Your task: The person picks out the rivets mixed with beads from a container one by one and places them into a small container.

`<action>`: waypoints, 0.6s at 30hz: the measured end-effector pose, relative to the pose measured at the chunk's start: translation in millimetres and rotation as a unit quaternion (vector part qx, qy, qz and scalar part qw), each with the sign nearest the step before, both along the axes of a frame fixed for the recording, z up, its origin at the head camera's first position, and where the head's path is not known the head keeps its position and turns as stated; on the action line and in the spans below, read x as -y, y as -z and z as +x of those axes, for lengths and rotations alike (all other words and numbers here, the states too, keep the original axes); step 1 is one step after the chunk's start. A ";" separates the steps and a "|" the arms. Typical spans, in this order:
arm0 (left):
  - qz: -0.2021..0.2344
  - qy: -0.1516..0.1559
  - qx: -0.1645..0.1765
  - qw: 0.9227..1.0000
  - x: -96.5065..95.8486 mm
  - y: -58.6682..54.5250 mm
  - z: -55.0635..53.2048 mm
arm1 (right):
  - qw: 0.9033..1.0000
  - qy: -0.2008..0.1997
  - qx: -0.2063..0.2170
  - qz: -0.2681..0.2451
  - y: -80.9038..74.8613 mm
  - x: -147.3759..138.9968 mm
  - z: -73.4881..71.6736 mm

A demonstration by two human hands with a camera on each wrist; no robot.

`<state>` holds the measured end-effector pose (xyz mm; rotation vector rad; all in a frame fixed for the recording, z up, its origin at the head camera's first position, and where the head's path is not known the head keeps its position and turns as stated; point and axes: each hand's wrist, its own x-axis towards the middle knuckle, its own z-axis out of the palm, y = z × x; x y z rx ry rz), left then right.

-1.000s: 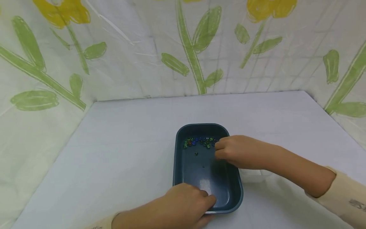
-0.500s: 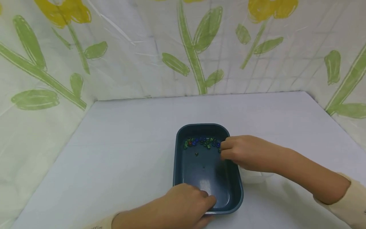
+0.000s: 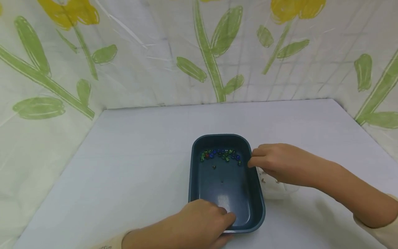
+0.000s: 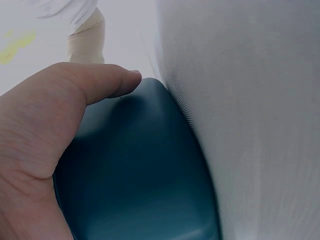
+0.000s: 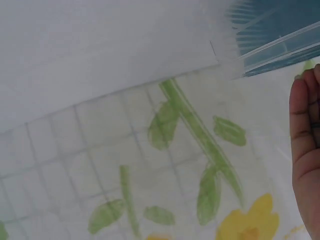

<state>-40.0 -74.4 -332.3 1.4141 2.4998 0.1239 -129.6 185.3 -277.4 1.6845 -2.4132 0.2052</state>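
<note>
A deep dark teal plastic tray (image 3: pixel 225 193) lies on the table, with a loose row of green, blue and red glass marbles (image 3: pixel 220 154) near its far end. One small brownish piece (image 3: pixel 214 167) sits apart from them. My left hand (image 3: pixel 202 221) grips the tray's near edge, thumb over the rim; the left wrist view shows the thumb (image 4: pixel 112 82) along the tray wall. Over the right rim is my right hand (image 3: pixel 276 162), fingertips drawn together; I cannot tell whether they pinch anything. Below that hand stands a clear plastic box (image 3: pixel 275 192), partly hidden, with small brownish bits inside.
A white-covered table (image 3: pixel 136 155) extends around the tray. Behind it and along both sides hang pale sheets (image 3: pixel 140 69) painted with yellow flowers and green stems.
My right hand has moved right, from above the marbles to the tray's right rim, uncovering the rightmost marbles and some of the clear box. My left hand keeps its hold on the tray.
</note>
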 end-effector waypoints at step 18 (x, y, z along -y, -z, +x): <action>0.000 -0.007 0.015 1.000 -0.2 -0.8 0.2 | 0.999 0.027 0.021 -0.026 3.4 -15.1 5.6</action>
